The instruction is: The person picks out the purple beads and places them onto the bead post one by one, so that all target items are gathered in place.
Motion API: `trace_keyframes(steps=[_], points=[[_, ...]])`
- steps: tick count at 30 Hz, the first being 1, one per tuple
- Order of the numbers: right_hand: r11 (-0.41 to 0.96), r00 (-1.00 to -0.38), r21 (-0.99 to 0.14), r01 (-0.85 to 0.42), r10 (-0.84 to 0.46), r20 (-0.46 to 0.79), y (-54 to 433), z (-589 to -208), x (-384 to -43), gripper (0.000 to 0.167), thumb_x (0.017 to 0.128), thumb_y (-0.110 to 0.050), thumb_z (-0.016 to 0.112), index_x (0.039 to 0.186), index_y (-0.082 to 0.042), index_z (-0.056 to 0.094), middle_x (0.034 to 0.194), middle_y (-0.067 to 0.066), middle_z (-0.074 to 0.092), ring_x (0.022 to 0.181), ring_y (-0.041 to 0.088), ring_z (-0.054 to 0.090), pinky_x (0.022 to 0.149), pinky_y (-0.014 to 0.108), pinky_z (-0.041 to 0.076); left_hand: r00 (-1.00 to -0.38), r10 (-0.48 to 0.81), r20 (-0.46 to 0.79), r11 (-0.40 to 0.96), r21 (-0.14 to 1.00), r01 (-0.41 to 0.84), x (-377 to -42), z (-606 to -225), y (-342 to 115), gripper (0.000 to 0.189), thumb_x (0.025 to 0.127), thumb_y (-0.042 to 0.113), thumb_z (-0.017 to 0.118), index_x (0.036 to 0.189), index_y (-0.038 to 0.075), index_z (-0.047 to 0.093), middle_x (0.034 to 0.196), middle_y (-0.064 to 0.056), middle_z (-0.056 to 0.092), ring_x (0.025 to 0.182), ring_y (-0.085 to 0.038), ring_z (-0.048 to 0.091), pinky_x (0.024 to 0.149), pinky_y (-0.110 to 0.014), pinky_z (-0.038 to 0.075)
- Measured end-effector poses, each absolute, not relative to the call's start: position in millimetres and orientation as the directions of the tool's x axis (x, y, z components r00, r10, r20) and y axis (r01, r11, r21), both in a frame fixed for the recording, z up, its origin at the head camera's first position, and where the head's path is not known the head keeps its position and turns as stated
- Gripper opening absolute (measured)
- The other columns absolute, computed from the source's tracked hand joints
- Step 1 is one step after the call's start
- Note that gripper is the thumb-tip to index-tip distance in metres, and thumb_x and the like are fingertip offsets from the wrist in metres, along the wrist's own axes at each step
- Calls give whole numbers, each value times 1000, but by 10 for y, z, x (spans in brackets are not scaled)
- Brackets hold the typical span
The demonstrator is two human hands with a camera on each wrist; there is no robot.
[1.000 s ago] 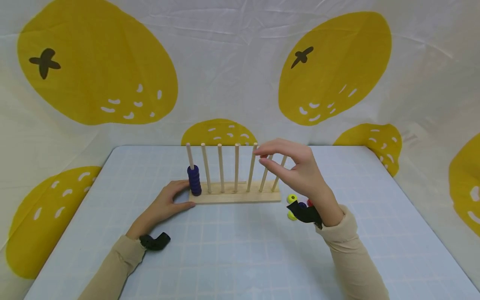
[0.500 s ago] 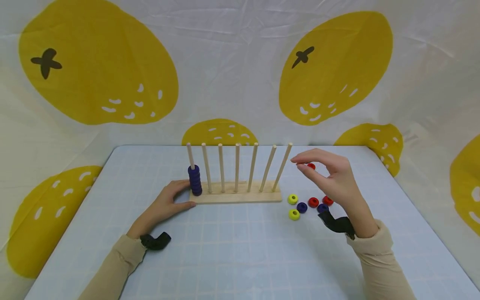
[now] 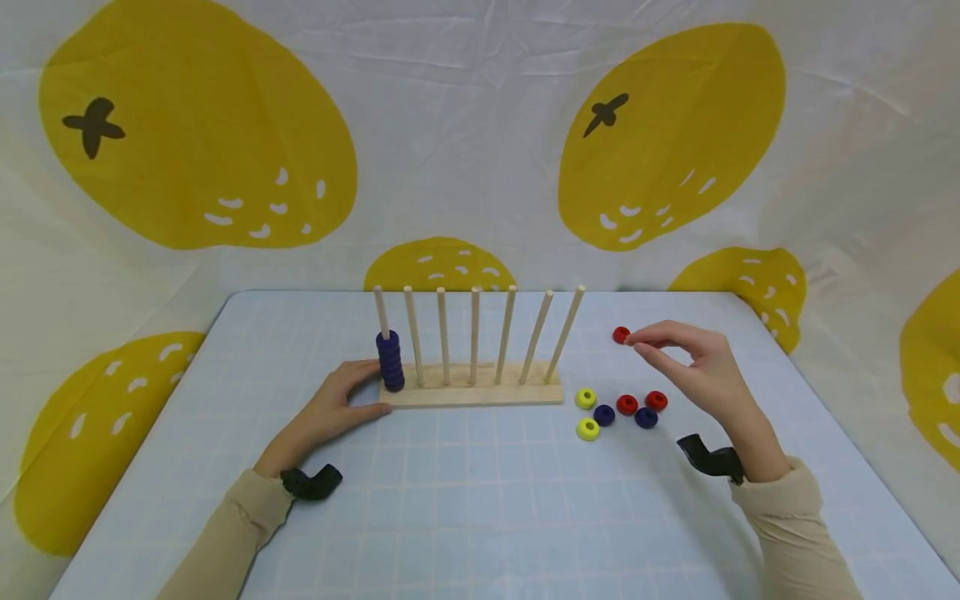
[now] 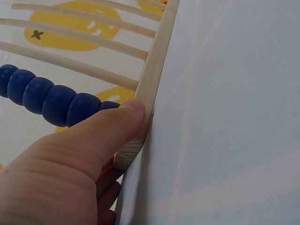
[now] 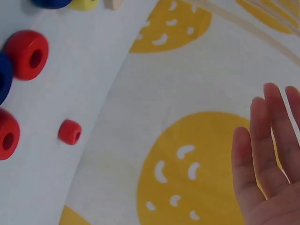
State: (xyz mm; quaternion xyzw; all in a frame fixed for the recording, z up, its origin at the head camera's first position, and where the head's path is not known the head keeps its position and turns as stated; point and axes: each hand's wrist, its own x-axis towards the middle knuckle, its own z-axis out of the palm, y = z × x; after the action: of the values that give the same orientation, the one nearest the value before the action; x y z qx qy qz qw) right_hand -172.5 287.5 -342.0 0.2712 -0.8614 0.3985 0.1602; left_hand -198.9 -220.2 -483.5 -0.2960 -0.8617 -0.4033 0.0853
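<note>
My left hand (image 3: pixel 337 400) grips the left end of a wooden bead frame (image 3: pixel 480 397) with several upright pegs. Its thumb (image 4: pixel 112 122) lies on the front edge of the base. Dark blue beads (image 3: pixel 389 362) are stacked on the leftmost peg; the other pegs are bare. To the right of the frame, my right hand (image 3: pixel 701 367) keeps thumb and index fingertips together in a pinch, with a red bead mostly hidden between them. Just beyond the fingertips lies another red bead (image 3: pixel 621 335) on the table. In the right wrist view, the other fingers (image 5: pixel 267 154) are extended.
Loose beads lie right of the base: a yellow bead (image 3: pixel 586 398) with another in front, a blue bead (image 3: pixel 603 415) with another to its right, and two red beads (image 3: pixel 627 405). A patterned cloth (image 3: pixel 465 125) hangs behind the table (image 3: pixel 450 517).
My right hand has moved from the right-hand pegs out to the right and lower, keeping its pinch. The loose beads it covered now show. My left hand stays on the base.
</note>
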Motion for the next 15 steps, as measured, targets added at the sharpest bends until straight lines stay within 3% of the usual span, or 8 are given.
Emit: trace_keyframes(steps=[11, 15], points=[[635, -908, -652, -415, -333, 254, 3208, -3774, -1822, 14, 93, -8, 70, 106, -10, 74, 99, 4, 73, 94, 5, 63, 84, 11, 47, -826, 435, 358, 500, 666, 553, -1966, -4802, -2183, 63, 78, 13, 85, 134, 1, 59, 135, -15, 59, 126, -36, 49, 105, -56, 36], [674, -937, -668, -315, -334, 104, 3298, -3875, -1857, 18, 96, -20, 68, 109, -8, 72, 103, 1, 73, 99, 9, 63, 91, 26, 51, -831, 430, 354, 509, 665, 547, -1959, -4801, -2186, 62, 78, 14, 85, 134, 1, 59, 135, -15, 59, 126, -35, 49, 105, -56, 36]])
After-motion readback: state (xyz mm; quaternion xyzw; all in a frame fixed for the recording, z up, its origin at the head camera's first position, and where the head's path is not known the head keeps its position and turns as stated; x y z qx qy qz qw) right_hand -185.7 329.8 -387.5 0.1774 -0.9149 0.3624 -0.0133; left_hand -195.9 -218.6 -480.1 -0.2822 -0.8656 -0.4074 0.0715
